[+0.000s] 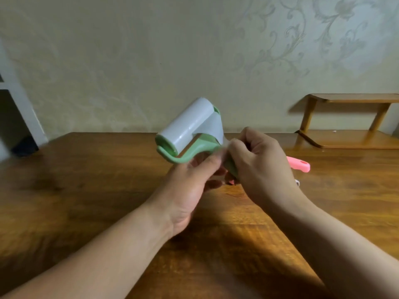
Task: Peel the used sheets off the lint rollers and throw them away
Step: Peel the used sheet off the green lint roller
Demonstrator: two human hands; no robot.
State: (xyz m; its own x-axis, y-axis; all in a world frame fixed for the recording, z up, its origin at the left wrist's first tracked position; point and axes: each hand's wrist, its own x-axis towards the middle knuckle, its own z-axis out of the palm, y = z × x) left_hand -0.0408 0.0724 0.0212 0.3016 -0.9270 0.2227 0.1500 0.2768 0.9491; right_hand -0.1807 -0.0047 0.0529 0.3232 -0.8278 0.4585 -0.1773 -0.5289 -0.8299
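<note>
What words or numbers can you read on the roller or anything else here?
None can be read anywhere in this picture.
green lint roller: plain white sheet, no print visible.
pink handle on the table: no lettering that can be made out.
Wall: only a swirly leaf pattern, no writing.
</note>
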